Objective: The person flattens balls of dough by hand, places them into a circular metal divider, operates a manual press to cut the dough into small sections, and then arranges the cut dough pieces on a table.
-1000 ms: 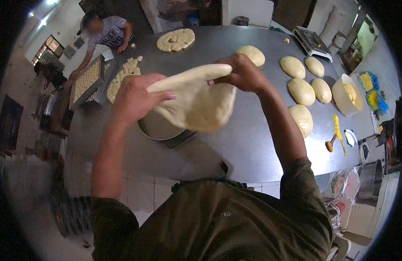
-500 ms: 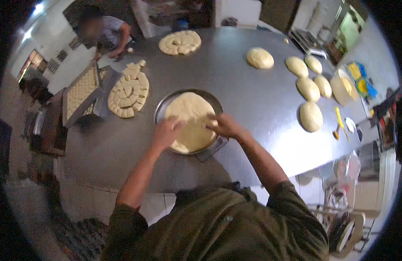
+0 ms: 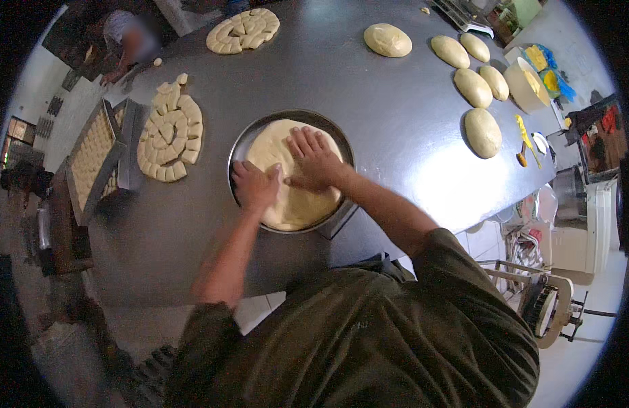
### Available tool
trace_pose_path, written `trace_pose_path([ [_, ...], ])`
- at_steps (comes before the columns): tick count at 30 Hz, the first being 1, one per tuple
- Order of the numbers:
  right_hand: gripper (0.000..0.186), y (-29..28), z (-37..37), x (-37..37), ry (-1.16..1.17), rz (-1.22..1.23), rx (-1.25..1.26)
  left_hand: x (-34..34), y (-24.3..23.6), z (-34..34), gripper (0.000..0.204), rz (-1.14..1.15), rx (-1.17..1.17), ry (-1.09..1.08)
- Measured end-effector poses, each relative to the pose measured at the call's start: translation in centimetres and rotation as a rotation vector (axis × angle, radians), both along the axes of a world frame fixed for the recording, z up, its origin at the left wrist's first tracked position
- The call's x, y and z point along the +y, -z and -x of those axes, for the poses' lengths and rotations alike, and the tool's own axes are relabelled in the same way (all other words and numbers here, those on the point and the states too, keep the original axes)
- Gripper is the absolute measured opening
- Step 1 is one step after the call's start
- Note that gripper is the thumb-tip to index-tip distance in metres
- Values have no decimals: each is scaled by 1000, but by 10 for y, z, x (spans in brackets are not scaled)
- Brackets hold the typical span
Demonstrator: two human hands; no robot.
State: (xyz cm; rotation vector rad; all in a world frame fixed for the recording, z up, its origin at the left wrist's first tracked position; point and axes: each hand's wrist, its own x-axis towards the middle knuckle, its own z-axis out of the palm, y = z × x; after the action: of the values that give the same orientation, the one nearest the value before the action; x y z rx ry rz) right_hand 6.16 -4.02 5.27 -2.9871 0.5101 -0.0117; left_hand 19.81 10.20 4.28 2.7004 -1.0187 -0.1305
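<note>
A flattened round of pale dough [image 3: 297, 207] lies in a round metal pan [image 3: 234, 160], with the pan's bottom showing in a gap at the left. My right hand [image 3: 316, 161] rests flat on the upper middle of the dough, fingers stretched out and pointing away from me. At the left edge of the dough lies my left hand [image 3: 256, 185], its fingers spread toward the pan's rim and its thumb on the dough. Nothing is held in either hand. Beneath the pan's lower right side, the corner of a dark flat object [image 3: 340, 222] sticks out.
Cut dough pieces form a spiral [image 3: 170, 136] at left, another [image 3: 243, 30] farther back. Trays of small dough pieces [image 3: 93, 160] stand at the left edge. Several dough balls [image 3: 483, 132] sit at right, near a white tub [image 3: 527, 85] and a yellow-handled brush [image 3: 523, 139]. Another person [image 3: 127, 41] stands far left.
My right hand has gone from the dough's right edge to flat on its upper middle. My left hand has shifted toward the pan's left rim. The view has tilted, and the pan appears larger.
</note>
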Motion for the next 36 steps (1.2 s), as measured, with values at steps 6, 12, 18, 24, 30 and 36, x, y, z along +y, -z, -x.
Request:
trace_pose_path([
  [6, 101, 12, -6, -15, 12, 46, -304, -21, -58, -30, 64, 409, 449, 54],
  [12, 94, -19, -16, -21, 55, -441, -87, 21, -82, -37, 62, -54, -206, 318],
  [18, 105, -10, -55, -39, 120, -397, 79, 3, 27, 109, 100, 58, -59, 656],
  [24, 111, -10, -68, -37, 2, -169, 267, 18, -11, 115, 112, -134, 74, 738],
  [30, 100, 4, -33, 27, -228, -132, 205, 57, 12, 155, 114, 30, 62, 792],
  [36, 102, -31, -38, 63, -622, -2, 374, 46, -37, 135, 116, -324, 541, 819],
])
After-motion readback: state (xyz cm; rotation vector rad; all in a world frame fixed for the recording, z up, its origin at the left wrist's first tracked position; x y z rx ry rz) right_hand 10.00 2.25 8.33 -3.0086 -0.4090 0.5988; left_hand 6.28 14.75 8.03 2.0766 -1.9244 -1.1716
